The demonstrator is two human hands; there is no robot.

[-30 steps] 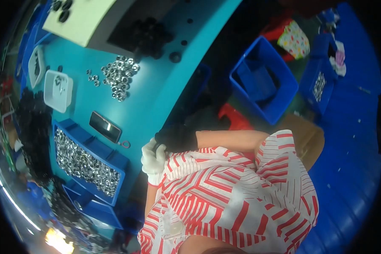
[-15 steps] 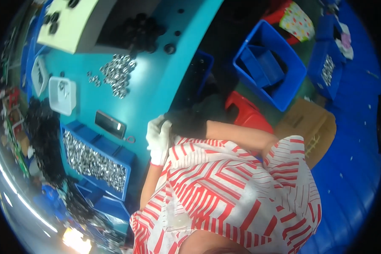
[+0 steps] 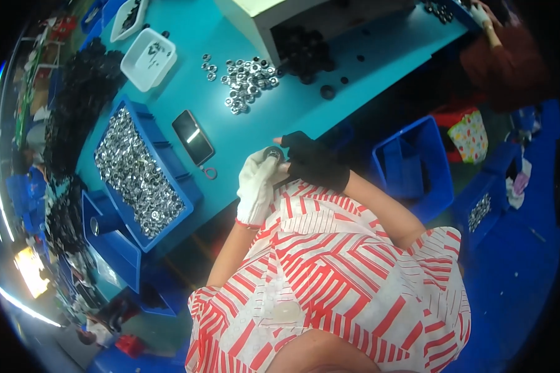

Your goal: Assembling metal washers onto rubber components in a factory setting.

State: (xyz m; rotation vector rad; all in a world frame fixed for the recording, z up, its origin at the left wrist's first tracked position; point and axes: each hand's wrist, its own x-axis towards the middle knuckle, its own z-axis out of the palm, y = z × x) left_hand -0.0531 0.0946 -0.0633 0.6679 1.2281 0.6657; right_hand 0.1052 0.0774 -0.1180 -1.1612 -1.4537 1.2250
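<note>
Both hands now raised together, left hand (image 3: 257,186) and right hand (image 3: 311,163) around black ring (image 3: 273,153).

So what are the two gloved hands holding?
A small round dark part, pinched at its rim between the left hand and the right hand.

Small round dark part (image 3: 274,153): pinched between left hand (image 3: 257,188) and right hand (image 3: 311,161), mostly covered by the gloved fingers; kind not discernible. Left palm: turned away, unseen. Silver pieces in blue bin (image 3: 168,155): too small to tell apart singly. Loose silver pieces on table (image 3: 354,68): shapes unclear at this size. Black heap (image 3: 305,53) under the pale box (image 3: 274,12): items indistinct; box cut off by top edge. Another person's hand (image 3: 481,13): partly cut off at upper rim.
</note>
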